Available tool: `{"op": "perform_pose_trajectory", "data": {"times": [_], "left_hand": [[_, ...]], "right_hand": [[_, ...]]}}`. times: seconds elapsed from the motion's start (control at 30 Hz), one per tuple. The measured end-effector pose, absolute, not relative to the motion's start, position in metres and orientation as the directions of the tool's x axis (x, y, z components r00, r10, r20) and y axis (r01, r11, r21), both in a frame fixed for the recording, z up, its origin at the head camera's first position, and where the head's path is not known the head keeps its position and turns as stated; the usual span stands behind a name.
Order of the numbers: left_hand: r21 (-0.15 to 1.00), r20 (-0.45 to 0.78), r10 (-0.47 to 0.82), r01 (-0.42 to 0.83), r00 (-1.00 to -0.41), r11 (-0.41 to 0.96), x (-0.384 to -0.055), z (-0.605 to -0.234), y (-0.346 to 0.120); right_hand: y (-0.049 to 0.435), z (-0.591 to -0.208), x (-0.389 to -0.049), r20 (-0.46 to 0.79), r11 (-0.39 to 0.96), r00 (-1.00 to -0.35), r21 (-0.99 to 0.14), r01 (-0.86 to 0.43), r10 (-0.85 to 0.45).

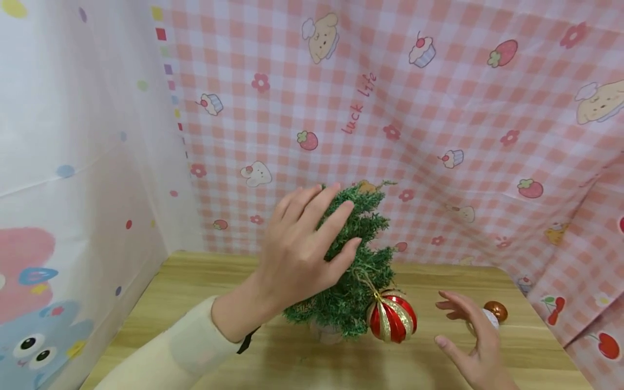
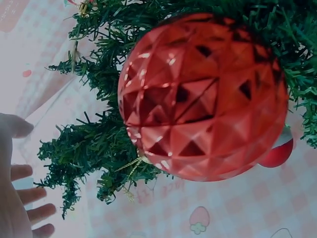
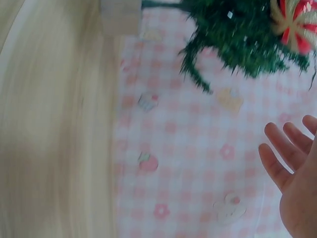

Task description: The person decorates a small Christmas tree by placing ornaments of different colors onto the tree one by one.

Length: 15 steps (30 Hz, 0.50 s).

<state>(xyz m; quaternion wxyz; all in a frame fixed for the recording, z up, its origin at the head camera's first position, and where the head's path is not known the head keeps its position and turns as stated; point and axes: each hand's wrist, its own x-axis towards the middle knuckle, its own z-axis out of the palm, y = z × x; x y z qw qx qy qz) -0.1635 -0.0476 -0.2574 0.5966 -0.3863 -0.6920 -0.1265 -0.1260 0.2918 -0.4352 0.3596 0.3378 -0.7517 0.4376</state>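
Note:
A small green artificial Christmas tree (image 1: 361,227) stands on the wooden table. My left hand (image 1: 302,244) is in front of its upper left side with the fingers extended, hiding part of the branches; whether it touches them I cannot tell. A red and gold striped ball ornament (image 1: 392,317) hangs by a cord low on the right side. In the left wrist view, a red faceted ball ornament (image 2: 203,99) hangs close to the camera, with a smaller red ornament (image 2: 277,151) partly behind it. My right hand (image 1: 475,344) is apart from the tree at the right, fingers spread, holding nothing.
Beyond my right hand, a shiny copper-coloured ball (image 1: 496,310) and a whitish ball (image 1: 491,318), partly covered by the hand, lie on the wooden table (image 1: 205,276). A pink checked cloth (image 1: 283,108) hangs behind the table, and a white printed cloth (image 1: 107,179) at the left.

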Motion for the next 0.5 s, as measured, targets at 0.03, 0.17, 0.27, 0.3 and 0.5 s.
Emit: {"op": "perform_pose_trajectory", "data": {"times": [0.03,0.17,0.27,0.3,0.5], "left_hand": [[-0.28,0.92,0.391,0.683,-0.008,0.674,-0.165,-0.257,-0.047],[-0.27,0.903,0.424,0.666,-0.076,0.695,-0.168,-0.255,-0.044],[-0.258,0.889,0.44,0.659,-0.124,0.707,-0.169,-0.255,-0.042],[-0.252,0.887,0.442,0.658,-0.137,0.71,-0.169,-0.254,-0.042],[-0.213,0.886,0.431,0.676,-0.17,0.706,-0.172,-0.254,-0.039]], "right_hand": [[0.296,-0.436,-0.127,0.834,0.411,-0.519,-0.413,-0.813,-0.188],[0.315,-0.438,-0.128,0.801,0.542,-0.576,-0.415,-0.731,-0.164],[0.328,-0.441,-0.129,0.767,0.641,-0.624,-0.405,-0.652,-0.15],[0.332,-0.442,-0.13,0.763,0.668,-0.63,-0.393,-0.632,-0.147],[0.35,-0.452,-0.133,0.717,0.805,-0.689,-0.344,-0.484,-0.107]]}}
